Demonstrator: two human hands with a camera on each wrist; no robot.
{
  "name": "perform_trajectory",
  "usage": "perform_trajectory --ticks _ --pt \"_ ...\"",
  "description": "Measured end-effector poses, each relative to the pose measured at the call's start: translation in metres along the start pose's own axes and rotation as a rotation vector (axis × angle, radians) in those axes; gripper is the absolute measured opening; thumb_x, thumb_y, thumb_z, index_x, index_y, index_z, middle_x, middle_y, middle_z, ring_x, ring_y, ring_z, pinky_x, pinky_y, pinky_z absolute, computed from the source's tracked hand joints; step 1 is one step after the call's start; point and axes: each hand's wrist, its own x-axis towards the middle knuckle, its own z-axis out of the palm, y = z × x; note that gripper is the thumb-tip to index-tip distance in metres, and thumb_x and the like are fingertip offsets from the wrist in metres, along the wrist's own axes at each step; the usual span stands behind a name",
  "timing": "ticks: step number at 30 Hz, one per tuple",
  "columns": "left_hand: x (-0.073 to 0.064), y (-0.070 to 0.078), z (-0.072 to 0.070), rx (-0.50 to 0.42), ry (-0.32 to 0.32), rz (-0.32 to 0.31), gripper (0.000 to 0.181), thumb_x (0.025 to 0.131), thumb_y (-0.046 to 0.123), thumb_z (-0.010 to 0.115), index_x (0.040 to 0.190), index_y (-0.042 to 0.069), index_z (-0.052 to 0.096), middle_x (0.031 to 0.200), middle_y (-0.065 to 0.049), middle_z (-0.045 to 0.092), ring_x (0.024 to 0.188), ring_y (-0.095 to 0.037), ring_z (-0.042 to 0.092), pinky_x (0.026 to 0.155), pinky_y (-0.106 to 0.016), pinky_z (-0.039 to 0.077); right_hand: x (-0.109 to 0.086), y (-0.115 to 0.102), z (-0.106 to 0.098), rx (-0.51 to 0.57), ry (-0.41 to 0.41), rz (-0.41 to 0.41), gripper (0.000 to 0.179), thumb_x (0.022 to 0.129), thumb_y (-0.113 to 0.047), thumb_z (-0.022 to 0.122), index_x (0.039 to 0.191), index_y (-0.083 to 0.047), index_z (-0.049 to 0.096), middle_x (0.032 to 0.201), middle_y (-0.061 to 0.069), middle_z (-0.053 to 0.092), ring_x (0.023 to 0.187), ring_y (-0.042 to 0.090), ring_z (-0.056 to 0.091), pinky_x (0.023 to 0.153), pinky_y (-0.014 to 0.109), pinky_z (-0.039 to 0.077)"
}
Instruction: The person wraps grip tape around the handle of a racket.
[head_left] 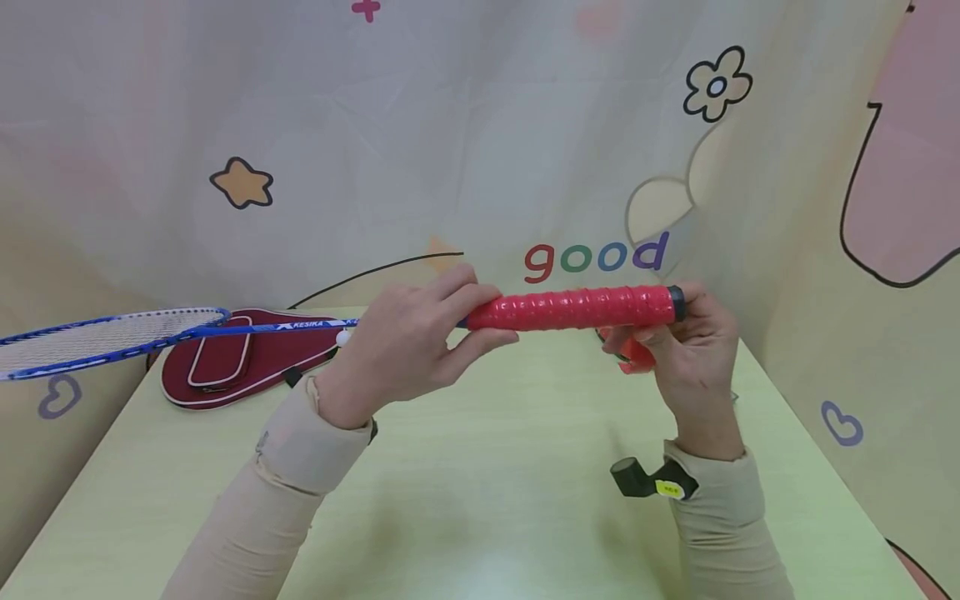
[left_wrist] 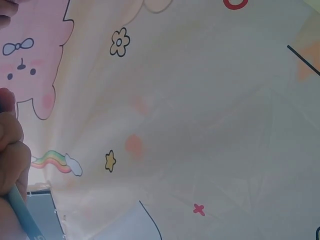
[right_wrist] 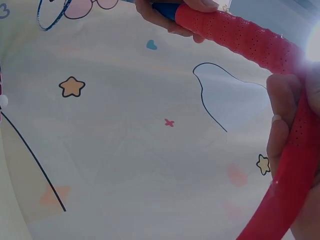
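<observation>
A blue badminton racket point(head_left: 303, 325) is held level above the table, its strung head to the left and its handle point(head_left: 573, 308) wrapped in shiny red perforated grip tape. My left hand point(head_left: 408, 337) grips the top of the handle, thumb below and fingers above. At the black butt end, my right hand point(head_left: 697, 358) pinches the tape's loose tail point(right_wrist: 285, 200), which hangs down from the handle in the right wrist view. Only the left hand's fingers point(left_wrist: 11, 160) and part of the blue shaft point(left_wrist: 22, 215) appear in the left wrist view.
A dark red racket cover point(head_left: 277, 367) with white piping lies on the table point(head_left: 487, 483) at the back left. Beside it shows a small white round thing point(head_left: 342, 337), partly hidden. Printed curtains point(head_left: 450, 150) surround the table's back and sides.
</observation>
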Motion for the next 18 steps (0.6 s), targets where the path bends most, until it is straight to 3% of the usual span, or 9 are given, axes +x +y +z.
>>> perform_trajectory --ticks 4,9,18 --pt "0.0004 0.0011 0.0008 -0.024 -0.002 0.016 0.028 0.089 0.028 0.071 0.101 0.002 0.066 0.081 -0.002 0.053 0.049 -0.007 0.039 0.044 -0.020 0.033 -0.0019 -0.0014 0.0000 0.002 0.061 0.015 0.028 0.085 -0.005 0.073 0.101 0.014 0.059 0.089 0.019 0.071 0.070 0.028 0.071 0.073 0.035 0.057" --pt "0.0011 0.0018 0.0006 -0.045 -0.017 0.031 0.028 0.091 0.028 0.069 0.101 0.002 0.065 0.079 -0.002 0.051 0.050 -0.007 0.038 0.045 -0.019 0.034 -0.0016 -0.0017 0.0011 0.001 0.120 0.006 0.034 0.082 -0.009 0.077 0.101 0.014 0.062 0.088 0.018 0.071 0.071 0.028 0.071 0.073 0.034 0.057" --pt "0.0013 0.0034 -0.0003 -0.071 -0.066 -0.013 0.026 0.090 0.026 0.069 0.099 0.002 0.065 0.078 -0.002 0.054 0.051 -0.007 0.041 0.047 -0.019 0.038 -0.0003 -0.0010 0.0033 0.004 0.054 0.001 0.050 0.083 -0.019 0.076 0.118 0.012 0.059 0.092 0.019 0.069 0.074 0.026 0.071 0.069 0.030 0.057"
